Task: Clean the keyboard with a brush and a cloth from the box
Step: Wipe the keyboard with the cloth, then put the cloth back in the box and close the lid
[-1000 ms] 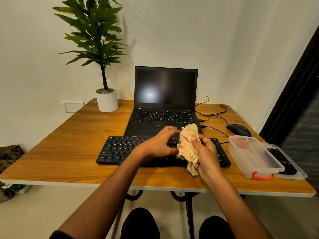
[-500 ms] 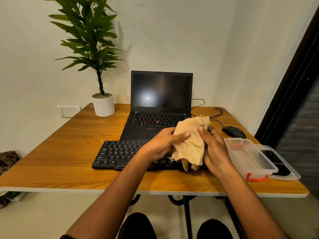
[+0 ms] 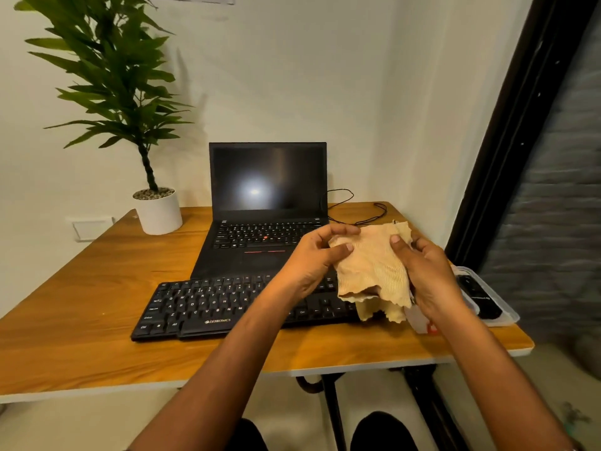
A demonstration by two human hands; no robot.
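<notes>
While both hands are raised above the desk, the beige cloth [image 3: 370, 265] hangs spread between them, clear of the black keyboard [image 3: 208, 304] below. The left hand [image 3: 312, 262] pinches the cloth's left edge, thumb in front and fingers curled behind; the right hand [image 3: 426, 271] grips the right edge the same way, thumb pressed on the fabric. From the cloth, the keyboard lies at about eight o'clock on the wooden table [image 3: 81, 320], the open laptop [image 3: 260, 229] at ten o'clock. The clear plastic box [image 3: 500, 317] sits at four o'clock, mostly hidden behind the right wrist. A potted plant [image 3: 156, 209] stands at the table's far left corner.
</notes>
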